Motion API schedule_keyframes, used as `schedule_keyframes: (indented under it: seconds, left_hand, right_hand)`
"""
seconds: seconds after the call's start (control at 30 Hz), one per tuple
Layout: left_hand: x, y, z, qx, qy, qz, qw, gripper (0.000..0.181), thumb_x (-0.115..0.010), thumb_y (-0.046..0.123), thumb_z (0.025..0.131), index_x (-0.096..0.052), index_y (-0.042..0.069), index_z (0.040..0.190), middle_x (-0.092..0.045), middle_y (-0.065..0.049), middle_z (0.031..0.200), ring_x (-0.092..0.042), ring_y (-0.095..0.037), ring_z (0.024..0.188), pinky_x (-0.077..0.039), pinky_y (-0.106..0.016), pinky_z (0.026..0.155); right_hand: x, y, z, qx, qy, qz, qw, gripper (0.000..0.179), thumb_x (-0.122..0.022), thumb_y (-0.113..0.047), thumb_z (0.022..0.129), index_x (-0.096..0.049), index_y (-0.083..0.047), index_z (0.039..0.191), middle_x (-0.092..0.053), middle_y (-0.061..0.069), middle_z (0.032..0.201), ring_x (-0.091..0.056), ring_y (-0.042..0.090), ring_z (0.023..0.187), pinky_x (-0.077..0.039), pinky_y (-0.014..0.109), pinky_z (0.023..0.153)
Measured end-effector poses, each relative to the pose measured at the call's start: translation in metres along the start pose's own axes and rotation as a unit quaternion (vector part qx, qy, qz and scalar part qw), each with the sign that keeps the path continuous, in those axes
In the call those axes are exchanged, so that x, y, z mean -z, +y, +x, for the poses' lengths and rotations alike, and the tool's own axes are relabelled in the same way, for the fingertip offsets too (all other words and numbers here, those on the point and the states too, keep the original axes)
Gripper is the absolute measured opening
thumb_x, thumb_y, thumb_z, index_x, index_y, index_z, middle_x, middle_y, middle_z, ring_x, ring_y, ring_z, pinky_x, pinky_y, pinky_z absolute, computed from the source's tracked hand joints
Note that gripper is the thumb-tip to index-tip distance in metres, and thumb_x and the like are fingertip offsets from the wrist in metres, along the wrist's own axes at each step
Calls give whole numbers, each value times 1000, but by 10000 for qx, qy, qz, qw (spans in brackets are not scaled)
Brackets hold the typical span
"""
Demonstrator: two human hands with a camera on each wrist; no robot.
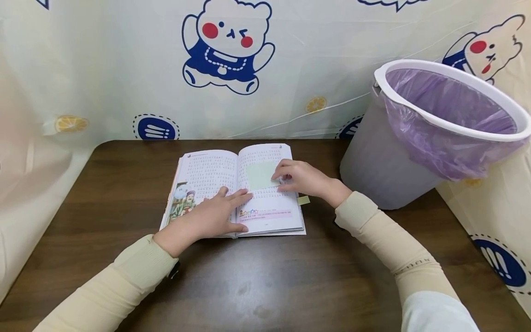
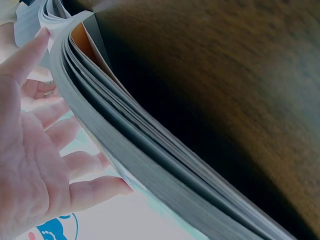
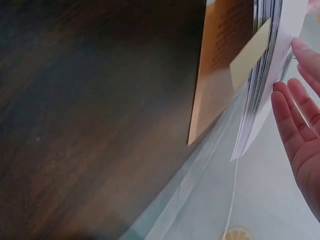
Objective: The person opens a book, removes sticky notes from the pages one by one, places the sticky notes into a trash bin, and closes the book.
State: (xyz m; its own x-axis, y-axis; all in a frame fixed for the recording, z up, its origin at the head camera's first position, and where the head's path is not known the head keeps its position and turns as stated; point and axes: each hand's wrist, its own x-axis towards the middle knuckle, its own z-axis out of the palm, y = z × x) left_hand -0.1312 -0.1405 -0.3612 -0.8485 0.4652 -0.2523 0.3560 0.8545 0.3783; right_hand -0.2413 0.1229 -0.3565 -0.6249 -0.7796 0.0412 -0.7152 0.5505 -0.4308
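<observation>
An open book (image 1: 269, 226) lies on the brown table, with printed text on both pages and a colour picture on the left page. My left hand (image 1: 215, 212) rests across the lower middle of the book, its fingers spread. On the upper right page lies a pale green square sheet (image 1: 259, 174), like a sticky note. My right hand (image 1: 304, 177) is at the sheet's right edge, fingers loosely bent and touching it, thumb near its lower corner. A gap shows between thumb and fingers in the right wrist view. A yellowish tab (image 1: 304, 200) sticks out from the book's right side.
A grey bin (image 1: 373, 157) lined with a purple bag (image 1: 452, 152) stands to the right of the book. The brown table (image 1: 257, 286) stretches around the book. Behind it hangs a pale curtain (image 1: 315, 55) printed with bears and orange slices.
</observation>
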Motion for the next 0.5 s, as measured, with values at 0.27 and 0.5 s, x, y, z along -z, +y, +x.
schedule_keyframes:
  seconds: [0.27, 0.5]
  left_hand:
    - [0, 0, 1, -6, -5, 11, 10000, 82, -76, 48, 92, -40, 19, 160, -31, -6, 166, -29, -55, 144, -35, -80, 96]
    - [1, 0, 0, 22, -33, -8, 10000, 82, -76, 48, 92, -40, 19, 160, -31, -5, 166, -28, -55, 144, -34, -81, 95]
  right_hand:
    - [-3, 1, 3, -60, -35, -119, 9999, 25, -81, -12, 91, -77, -6, 115, -65, 8, 119, -60, 18, 93, -55, 29, 87]
    - [-4, 2, 3, -23, -65, -177, 9998, 22, -78, -11, 93, -77, -7, 115, -67, 7, 118, -62, 18, 92, -56, 29, 87]
